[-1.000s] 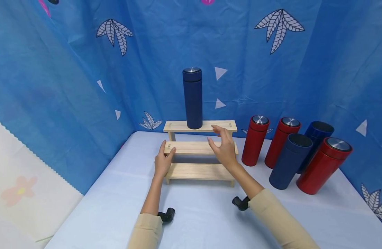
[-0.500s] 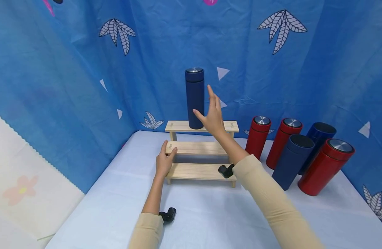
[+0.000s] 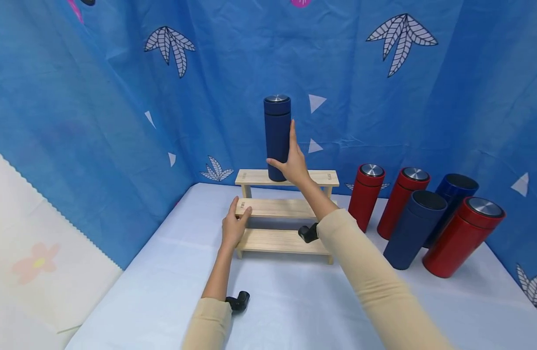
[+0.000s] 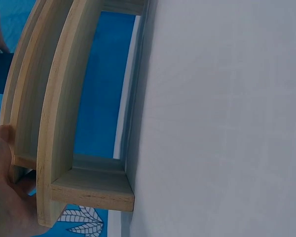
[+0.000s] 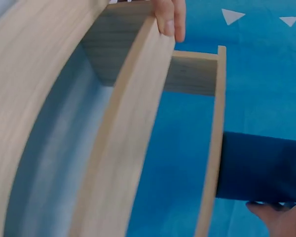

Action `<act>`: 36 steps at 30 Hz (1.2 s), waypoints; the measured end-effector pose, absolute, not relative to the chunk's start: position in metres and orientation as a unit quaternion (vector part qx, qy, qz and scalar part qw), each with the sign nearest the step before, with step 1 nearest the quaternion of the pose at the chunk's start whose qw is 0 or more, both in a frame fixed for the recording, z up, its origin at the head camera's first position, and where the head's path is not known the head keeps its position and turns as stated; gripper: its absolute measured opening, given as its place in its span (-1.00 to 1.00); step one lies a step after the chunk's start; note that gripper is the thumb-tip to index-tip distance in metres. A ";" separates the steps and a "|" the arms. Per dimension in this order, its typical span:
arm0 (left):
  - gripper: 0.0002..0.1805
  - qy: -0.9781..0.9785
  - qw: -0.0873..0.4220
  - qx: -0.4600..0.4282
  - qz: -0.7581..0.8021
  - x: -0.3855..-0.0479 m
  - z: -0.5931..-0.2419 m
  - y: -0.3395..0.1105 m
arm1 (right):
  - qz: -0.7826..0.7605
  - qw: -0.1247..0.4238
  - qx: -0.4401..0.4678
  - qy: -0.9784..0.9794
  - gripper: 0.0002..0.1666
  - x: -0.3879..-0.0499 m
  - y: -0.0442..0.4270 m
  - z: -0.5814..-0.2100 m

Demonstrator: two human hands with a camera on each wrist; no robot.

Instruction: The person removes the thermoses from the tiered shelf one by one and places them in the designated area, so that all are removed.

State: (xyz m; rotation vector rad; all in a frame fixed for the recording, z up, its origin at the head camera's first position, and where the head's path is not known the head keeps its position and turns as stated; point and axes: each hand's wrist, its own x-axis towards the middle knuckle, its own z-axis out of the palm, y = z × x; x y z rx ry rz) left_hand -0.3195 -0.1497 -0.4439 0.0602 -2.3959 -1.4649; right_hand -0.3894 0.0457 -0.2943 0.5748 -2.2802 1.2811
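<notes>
In the head view a dark blue thermos bottle (image 3: 277, 131) with a silver-topped lid stands upright on the top board of a three-step wooden rack (image 3: 277, 208). My right hand (image 3: 295, 163) holds the bottle's lower half, thumb across its front and fingers along its right side. Part of this grip also shows in the right wrist view, where the bottle (image 5: 261, 168) meets the top board. My left hand (image 3: 234, 227) grips the left end of the middle board. The left wrist view shows that hand (image 4: 10, 197) at the boards' ends.
Right of the rack several bottles stand on the white-covered table (image 3: 273, 301): red ones (image 3: 366, 197) with silver lids, a matte blue one (image 3: 413, 231) and a shiny blue one (image 3: 456, 194) with dark tops. A blue patterned curtain (image 3: 233, 58) hangs close behind the rack.
My right hand has moved up and left from beside the middle board to the blue thermos bottle and taken hold of it. My left hand keeps its place on the rack.
</notes>
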 end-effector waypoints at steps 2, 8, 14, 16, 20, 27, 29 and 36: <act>-0.19 -0.842 0.165 0.021 -0.514 -0.319 -0.443 -0.150 | 0.470 0.225 0.204 -0.829 0.33 -0.391 0.043 -0.298; -0.20 -0.841 0.168 0.021 -0.513 -0.318 -0.442 -0.149 | 0.472 0.248 0.183 -0.826 0.28 -0.387 0.041 -0.302; -0.19 -0.844 0.168 0.021 -0.508 -0.319 -0.441 -0.149 | 0.467 0.291 0.183 -0.815 0.27 -0.368 0.046 -0.308; -0.19 -0.845 0.170 0.018 -0.507 -0.319 -0.441 -0.149 | 0.466 0.308 0.191 -0.807 0.27 -0.359 0.049 -0.312; -0.19 -0.845 0.174 0.014 -0.506 -0.318 -0.441 -0.149 | 0.475 0.330 0.219 -0.786 0.27 -0.340 0.059 -0.320; -0.19 -0.847 0.173 0.017 -0.502 -0.316 -0.442 -0.149 | 0.491 0.351 0.237 -0.761 0.27 -0.304 0.090 -0.331; -0.19 -0.847 0.172 0.018 -0.503 -0.316 -0.442 -0.149 | 0.490 0.360 0.239 -0.757 0.28 -0.294 0.103 -0.333; -0.19 -0.841 0.168 0.024 -0.513 -0.317 -0.441 -0.149 | 0.463 0.391 0.210 -0.767 0.29 -0.262 0.154 -0.343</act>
